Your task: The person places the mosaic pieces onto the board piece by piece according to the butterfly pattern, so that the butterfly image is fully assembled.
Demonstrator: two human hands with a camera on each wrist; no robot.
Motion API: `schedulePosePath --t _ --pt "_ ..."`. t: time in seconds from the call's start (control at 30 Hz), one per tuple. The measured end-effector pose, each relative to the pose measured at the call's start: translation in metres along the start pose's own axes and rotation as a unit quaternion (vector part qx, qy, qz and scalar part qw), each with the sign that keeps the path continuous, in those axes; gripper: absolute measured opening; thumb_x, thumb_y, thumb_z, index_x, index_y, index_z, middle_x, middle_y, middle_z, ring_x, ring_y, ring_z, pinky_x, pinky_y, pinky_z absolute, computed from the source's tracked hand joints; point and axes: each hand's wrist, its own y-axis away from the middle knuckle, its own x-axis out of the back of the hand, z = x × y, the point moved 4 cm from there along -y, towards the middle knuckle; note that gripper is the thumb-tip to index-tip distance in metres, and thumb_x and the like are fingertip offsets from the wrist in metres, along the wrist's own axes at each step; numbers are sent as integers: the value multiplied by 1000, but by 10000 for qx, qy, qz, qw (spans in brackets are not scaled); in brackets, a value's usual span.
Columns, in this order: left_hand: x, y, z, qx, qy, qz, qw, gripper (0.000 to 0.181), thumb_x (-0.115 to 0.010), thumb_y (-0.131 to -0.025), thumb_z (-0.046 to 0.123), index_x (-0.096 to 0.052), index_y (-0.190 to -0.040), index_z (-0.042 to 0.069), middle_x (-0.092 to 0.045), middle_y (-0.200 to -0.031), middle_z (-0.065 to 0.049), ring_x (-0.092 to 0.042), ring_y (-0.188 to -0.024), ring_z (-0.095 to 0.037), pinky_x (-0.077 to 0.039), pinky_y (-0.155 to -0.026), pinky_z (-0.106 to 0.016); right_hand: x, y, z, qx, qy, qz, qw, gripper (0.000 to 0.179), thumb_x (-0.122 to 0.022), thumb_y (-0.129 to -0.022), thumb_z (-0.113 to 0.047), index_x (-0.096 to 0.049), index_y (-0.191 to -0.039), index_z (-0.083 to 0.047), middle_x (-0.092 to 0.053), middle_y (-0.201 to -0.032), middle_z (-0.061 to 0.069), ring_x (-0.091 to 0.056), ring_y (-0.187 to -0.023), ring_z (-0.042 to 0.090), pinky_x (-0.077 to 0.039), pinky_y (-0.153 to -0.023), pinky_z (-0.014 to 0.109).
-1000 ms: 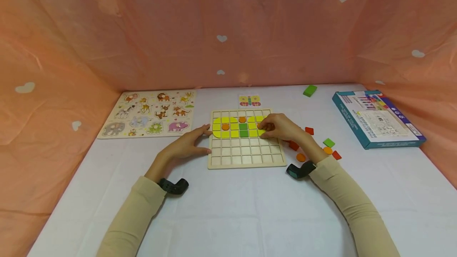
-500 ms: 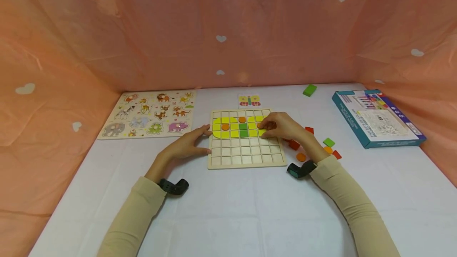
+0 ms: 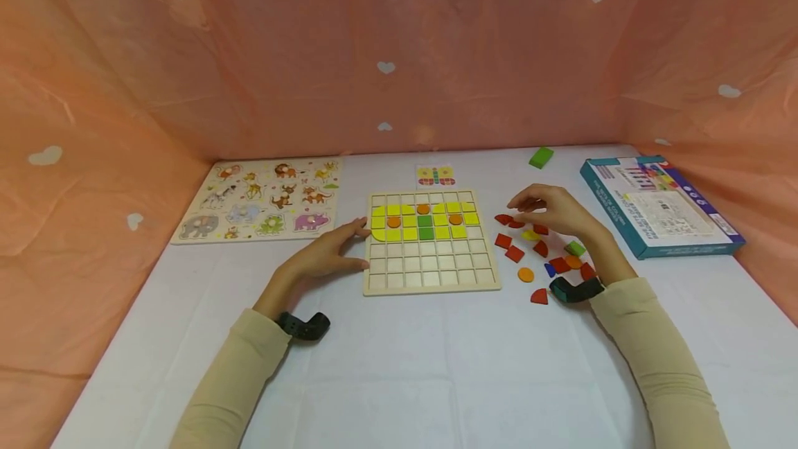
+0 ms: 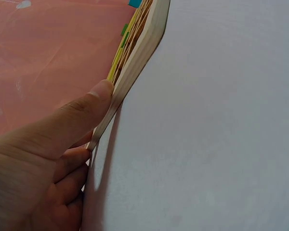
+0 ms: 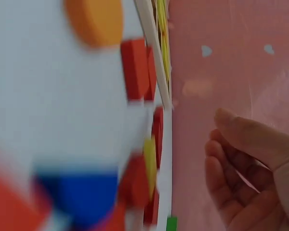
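Note:
My left hand (image 3: 327, 251) rests with thumb and fingertips against the left edge of a wooden grid board (image 3: 430, 279). In the left wrist view, the thumb (image 4: 98, 94) touches the board's rim. Yellow tiles (image 3: 409, 233), green squares (image 3: 425, 227) and orange discs (image 3: 456, 219) fill part of the grid's upper half. To the right of the board, my right hand (image 3: 551, 208) hovers over loose pieces, its fingers loosely bent and nothing visible between them. Beneath and near it lie red quarter-circles (image 3: 539, 296), red squares (image 3: 514, 253) and a yellow piece (image 3: 530, 235).
Behind the board lies a butterfly pattern card (image 3: 436, 177). An animal puzzle (image 3: 262, 199) stands left, a boxed game (image 3: 663, 206) right. Green blocks (image 3: 541, 157) sit at the back. Loose among the red pieces are a blue piece (image 3: 549, 270) and an orange disc (image 3: 526, 274).
My right hand has left the board's right side and moved right, over the loose pieces. An orange disc and yellow tiles it covered now show on the grid. My left hand stays put.

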Motion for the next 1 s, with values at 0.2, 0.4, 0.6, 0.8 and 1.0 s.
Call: schedulePosePath --t 0.2,0.4,0.6,0.8,1.0 --pt "1 0 0 -5 -4 5 10000 70 -72 -81 35 -43 -139 8 -20 -155 -3 -12 -143 -23 -13 -115 -43 8 21 14 -187 400 -126 9989 31 -75 -80 -20 -66 -104 -4 -64 -96 10 -53 -89 24 -48 -74 28" --pt "2 1 1 29 60 -8 10000 69 -71 -82 34 -43 -139 8 -19 -155 -4 -12 -143 -24 -13 -115 -44 0 28 31 -291 458 -28 9985 38 -78 -75 -29 -66 -101 -4 -58 -86 6 -46 -81 22 -41 -62 21" --pt "1 1 0 81 66 -15 9999 69 -71 -82 34 -42 -140 9 -19 -155 -1 -11 -143 -22 -13 -115 -43 -6 25 34 -97 600 142 9981 32 -79 -75 -23 -67 -97 -3 -57 -84 6 -47 -78 21 -40 -62 21" --pt "0 -1 -1 46 47 -4 10000 69 -72 -82 34 -43 -139 9 -20 -155 -1 -12 -143 -21 -12 -116 -42 -10 26 34 -43 381 44 9993 31 -75 -80 -18 -66 -107 -4 -58 -93 8 -48 -83 21 -44 -67 19" --pt "0 0 0 27 53 -20 10000 68 -72 -81 33 -44 -138 7 -19 -155 -3 -12 -143 -23 -12 -115 -43 -12 25 35 33 437 131 9990 31 -76 -79 -22 -66 -103 -5 -55 -95 7 -48 -85 21 -44 -69 19"
